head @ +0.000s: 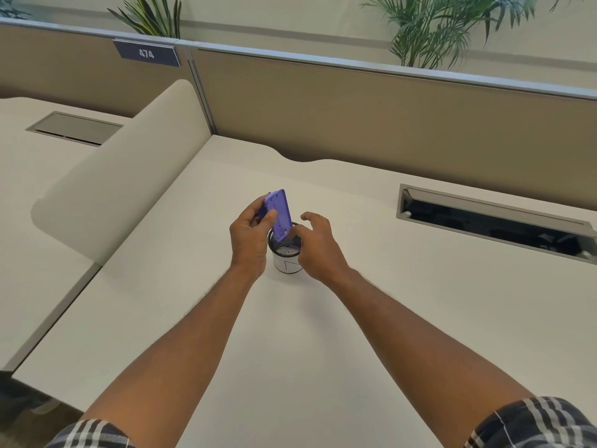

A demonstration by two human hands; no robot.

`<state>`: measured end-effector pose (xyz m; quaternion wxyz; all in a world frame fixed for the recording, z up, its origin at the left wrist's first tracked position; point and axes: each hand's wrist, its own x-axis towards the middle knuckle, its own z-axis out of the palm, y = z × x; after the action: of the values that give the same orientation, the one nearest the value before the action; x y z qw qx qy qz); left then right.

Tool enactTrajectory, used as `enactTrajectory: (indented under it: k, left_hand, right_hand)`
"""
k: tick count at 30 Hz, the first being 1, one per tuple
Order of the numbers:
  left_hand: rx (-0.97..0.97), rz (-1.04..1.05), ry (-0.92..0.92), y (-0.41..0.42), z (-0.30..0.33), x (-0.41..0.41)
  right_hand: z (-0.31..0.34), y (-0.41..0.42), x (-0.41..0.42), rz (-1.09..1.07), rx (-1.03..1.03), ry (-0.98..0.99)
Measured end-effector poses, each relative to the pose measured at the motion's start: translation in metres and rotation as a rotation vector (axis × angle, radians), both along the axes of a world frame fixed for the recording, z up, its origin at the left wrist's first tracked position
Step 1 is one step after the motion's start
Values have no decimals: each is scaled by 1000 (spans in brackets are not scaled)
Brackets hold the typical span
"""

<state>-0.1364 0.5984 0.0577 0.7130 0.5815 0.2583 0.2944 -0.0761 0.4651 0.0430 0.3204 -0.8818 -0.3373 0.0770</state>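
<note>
the left hand [250, 236] grips a purple flat piece [278, 212], its lower end inside the cup [286, 258]. the right hand [318, 245], at the cup's three o'clock, touches its side with loosely curled fingers.

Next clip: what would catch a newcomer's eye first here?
The purple plastic piece, centre frame, is gripped by the left hand and tilted with its lower end in the mouth of a small cup. The right hand curls at the cup's right side; whether it grips is unclear. A sign reading 474 sits on the partition, upper left.
</note>
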Motion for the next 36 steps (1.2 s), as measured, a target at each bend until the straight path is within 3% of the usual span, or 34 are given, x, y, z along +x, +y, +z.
enactTrajectory:
  k: [36]
  left_hand:
    - [131, -29, -21, -6, 5, 3]
  right_hand:
    - [-2, -15, -2, -39, 42, -18]
